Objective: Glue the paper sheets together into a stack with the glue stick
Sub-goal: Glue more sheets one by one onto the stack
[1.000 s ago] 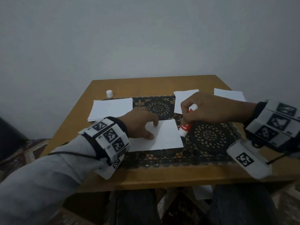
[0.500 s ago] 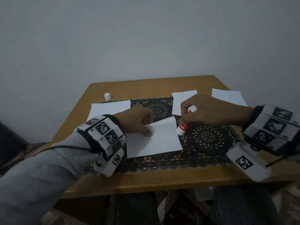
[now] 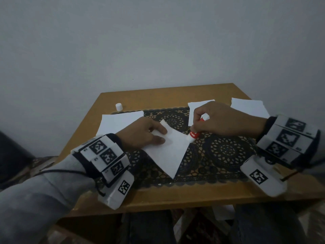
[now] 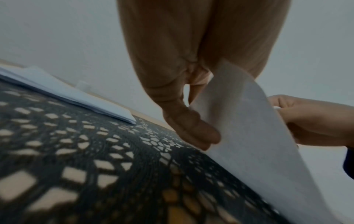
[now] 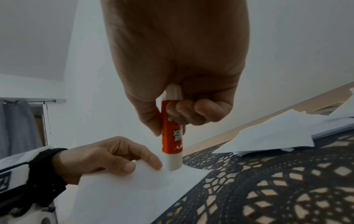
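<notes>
A white paper sheet [image 3: 168, 152] is lifted off the black lace mat [image 3: 225, 152] at its far left corner, turned diamond-wise. My left hand [image 3: 154, 136] pinches that corner between thumb and fingers; in the left wrist view the sheet [image 4: 249, 136] curls up beside the thumb. My right hand [image 3: 216, 120] grips the red and white glue stick [image 3: 194, 134], tip down at the sheet's right corner. The right wrist view shows the glue stick [image 5: 172, 136] with its white end touching the sheet [image 5: 134, 189]. A stack of sheets [image 3: 119, 122] lies at the left.
The glue stick's white cap [image 3: 119, 106] stands on the wooden table [image 3: 175, 196] at the back left. More loose sheets lie at the back middle [image 3: 195, 106] and back right [image 3: 249, 108]. The table's front edge is close to my knees.
My left hand went from pressing the sheet flat to pinching its corner, lifting and turning it. The right hand with the glue stick stayed at the sheet's right edge.
</notes>
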`<state>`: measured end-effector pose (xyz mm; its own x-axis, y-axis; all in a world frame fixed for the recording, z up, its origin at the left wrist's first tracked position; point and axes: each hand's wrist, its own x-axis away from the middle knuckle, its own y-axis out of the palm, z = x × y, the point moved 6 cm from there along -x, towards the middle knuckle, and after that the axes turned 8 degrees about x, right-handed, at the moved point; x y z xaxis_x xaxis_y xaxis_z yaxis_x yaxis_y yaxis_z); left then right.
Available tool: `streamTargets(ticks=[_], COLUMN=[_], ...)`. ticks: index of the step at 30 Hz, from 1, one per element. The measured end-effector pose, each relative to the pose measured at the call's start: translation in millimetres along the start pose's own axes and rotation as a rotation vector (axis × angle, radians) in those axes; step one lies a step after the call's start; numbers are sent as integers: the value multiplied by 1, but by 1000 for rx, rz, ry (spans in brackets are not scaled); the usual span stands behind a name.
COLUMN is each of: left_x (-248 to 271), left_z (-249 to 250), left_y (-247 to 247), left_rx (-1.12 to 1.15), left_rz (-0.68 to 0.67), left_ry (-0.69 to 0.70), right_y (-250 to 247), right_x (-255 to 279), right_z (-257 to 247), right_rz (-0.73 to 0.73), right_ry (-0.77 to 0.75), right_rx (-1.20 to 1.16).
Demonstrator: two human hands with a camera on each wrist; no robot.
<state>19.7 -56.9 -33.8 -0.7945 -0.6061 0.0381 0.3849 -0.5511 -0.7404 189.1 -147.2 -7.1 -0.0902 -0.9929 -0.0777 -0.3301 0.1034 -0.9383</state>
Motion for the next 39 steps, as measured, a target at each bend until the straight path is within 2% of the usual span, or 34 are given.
streamTargets(ticks=[7,13,19,29,32,34,36,39], left_x=[10,9,8,2,-6,-12,-20,-25], left_z=[-3,-2,-3,-4,0,6,11,18], left_y=[24,30,29,31,26,14,4,-3], left_rx=[-265,-317,-342,-361,-266,-96,59,152], left_rz=[-147,-188,-210,-206,-118,23,100,-10], left_ry=[-76,-134,-134,-106,-32,61,111,127], right_y=[10,22,26,34,39,40,41,43], right_x=[-9,-25,-30,2,16,23,28,31], right_z=[-7,-10,-15,-34,-40,-44,-47,-48], right_rz=[61,20,32,-63,-114,-147,-184,-250], right_ry=[40,32,3,-53,-39,-38,-41,-45], right_rx=[75,85,81,55,34,27,22,20])
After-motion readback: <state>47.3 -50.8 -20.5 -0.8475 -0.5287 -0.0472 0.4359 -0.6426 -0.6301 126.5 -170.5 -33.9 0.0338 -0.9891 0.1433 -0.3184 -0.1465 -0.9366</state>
